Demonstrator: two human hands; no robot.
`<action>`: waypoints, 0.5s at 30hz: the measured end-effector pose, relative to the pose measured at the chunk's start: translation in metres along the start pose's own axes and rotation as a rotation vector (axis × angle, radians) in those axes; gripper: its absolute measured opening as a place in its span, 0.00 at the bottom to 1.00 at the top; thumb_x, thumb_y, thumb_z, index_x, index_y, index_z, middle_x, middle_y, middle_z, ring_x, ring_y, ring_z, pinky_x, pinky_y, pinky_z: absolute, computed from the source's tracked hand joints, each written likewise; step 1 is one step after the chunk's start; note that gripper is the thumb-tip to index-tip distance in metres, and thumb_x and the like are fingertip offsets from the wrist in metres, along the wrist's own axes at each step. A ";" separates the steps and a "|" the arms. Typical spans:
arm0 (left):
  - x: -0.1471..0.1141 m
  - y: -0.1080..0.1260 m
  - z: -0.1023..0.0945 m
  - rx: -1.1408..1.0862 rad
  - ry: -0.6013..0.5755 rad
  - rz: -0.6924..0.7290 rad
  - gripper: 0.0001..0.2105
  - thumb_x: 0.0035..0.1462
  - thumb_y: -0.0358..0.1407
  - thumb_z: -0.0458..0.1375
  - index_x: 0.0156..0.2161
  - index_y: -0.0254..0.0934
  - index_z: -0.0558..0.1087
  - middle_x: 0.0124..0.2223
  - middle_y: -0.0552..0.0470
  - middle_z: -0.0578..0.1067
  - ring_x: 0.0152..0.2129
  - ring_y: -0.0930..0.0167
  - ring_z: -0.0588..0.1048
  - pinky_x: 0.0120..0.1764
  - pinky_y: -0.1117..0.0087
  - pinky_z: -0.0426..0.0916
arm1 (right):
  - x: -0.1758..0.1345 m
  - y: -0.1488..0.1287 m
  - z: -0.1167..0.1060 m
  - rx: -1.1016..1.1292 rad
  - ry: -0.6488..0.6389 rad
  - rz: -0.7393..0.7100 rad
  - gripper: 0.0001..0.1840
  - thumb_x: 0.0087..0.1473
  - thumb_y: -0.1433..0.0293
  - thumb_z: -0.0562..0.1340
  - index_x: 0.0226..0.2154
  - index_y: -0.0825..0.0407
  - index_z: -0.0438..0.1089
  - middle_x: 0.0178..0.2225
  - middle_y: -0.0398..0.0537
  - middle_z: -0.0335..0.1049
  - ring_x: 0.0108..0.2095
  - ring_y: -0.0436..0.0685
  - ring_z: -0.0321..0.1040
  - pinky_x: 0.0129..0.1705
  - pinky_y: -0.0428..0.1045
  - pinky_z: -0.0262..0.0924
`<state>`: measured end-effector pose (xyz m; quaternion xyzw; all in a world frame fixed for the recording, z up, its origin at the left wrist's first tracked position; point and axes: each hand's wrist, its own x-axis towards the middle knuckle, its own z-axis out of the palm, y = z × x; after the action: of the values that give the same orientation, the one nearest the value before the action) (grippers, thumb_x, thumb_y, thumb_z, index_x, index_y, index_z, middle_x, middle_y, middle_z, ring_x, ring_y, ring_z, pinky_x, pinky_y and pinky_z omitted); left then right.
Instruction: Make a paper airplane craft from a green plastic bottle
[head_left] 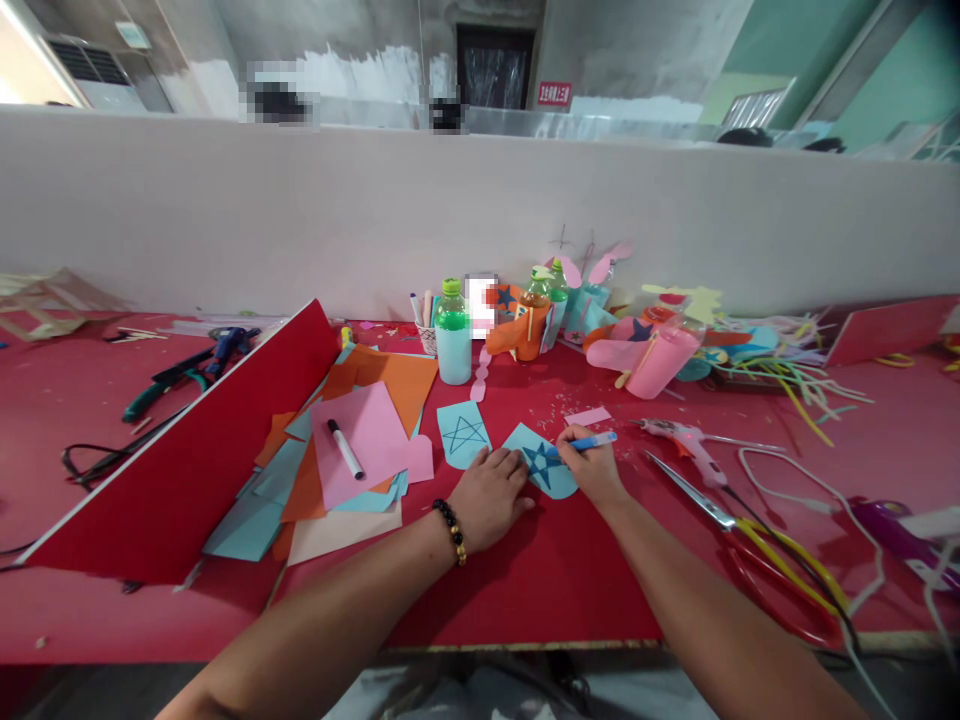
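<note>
In my right hand (pixel 591 470) is a blue marker (pixel 600 440), its tip down on a light-blue paper piece (pixel 559 484) with a rounded end. A star on that piece is filled in with dark blue. My left hand (pixel 491 495) lies flat, fingers stretched out, its fingertips on the paper's left edge. Just behind the left hand is a second light-blue piece (pixel 455 412), bearing a star in outline only. A black-and-white marker (pixel 345 450) rests on a pink sheet (pixel 379 420) to the left.
A slanted red board (pixel 225 450) stands left of stacked coloured paper. Behind the hands are a green-capped bottle (pixel 454 350), a pen cup (pixel 428 340) and several decorated bottles. On the right lie a glue gun (pixel 686 445), large scissors (pixel 724 515) and cords.
</note>
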<state>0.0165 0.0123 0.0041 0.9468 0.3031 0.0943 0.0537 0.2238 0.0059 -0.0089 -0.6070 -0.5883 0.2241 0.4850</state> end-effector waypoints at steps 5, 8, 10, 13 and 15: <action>0.001 0.000 0.001 0.009 0.001 -0.002 0.20 0.64 0.45 0.50 0.56 0.36 0.65 0.60 0.44 0.65 0.57 0.60 0.61 0.58 0.53 0.53 | 0.000 0.000 0.000 -0.004 0.010 0.000 0.07 0.49 0.69 0.56 0.21 0.50 0.63 0.18 0.39 0.61 0.20 0.50 0.57 0.23 0.46 0.52; 0.001 0.000 0.000 0.010 -0.002 0.005 0.21 0.64 0.45 0.50 0.57 0.35 0.64 0.60 0.44 0.65 0.56 0.60 0.62 0.58 0.53 0.54 | 0.000 0.001 0.000 -0.007 0.008 0.003 0.07 0.49 0.69 0.56 0.21 0.50 0.63 0.17 0.39 0.60 0.20 0.50 0.56 0.23 0.46 0.51; 0.001 0.000 -0.001 0.010 -0.003 0.004 0.21 0.64 0.45 0.49 0.57 0.36 0.64 0.61 0.44 0.65 0.56 0.60 0.62 0.58 0.53 0.54 | 0.000 0.001 0.000 -0.010 0.007 0.001 0.07 0.49 0.69 0.57 0.22 0.50 0.64 0.18 0.39 0.61 0.20 0.50 0.57 0.23 0.46 0.51; 0.000 0.000 -0.001 0.009 -0.002 -0.004 0.21 0.64 0.45 0.50 0.57 0.36 0.64 0.60 0.44 0.65 0.57 0.60 0.62 0.58 0.53 0.53 | 0.000 0.002 0.000 -0.010 0.004 -0.007 0.07 0.49 0.69 0.57 0.22 0.50 0.64 0.18 0.39 0.61 0.20 0.50 0.57 0.23 0.46 0.52; 0.000 0.000 0.000 0.010 -0.003 -0.002 0.21 0.64 0.45 0.50 0.57 0.36 0.64 0.61 0.45 0.65 0.57 0.60 0.61 0.58 0.54 0.53 | 0.000 0.003 0.000 -0.009 -0.001 -0.012 0.07 0.50 0.69 0.56 0.22 0.50 0.63 0.18 0.39 0.61 0.21 0.50 0.58 0.24 0.46 0.52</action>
<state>0.0166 0.0124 0.0044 0.9468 0.3044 0.0915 0.0495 0.2251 0.0064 -0.0116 -0.6054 -0.5932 0.2191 0.4833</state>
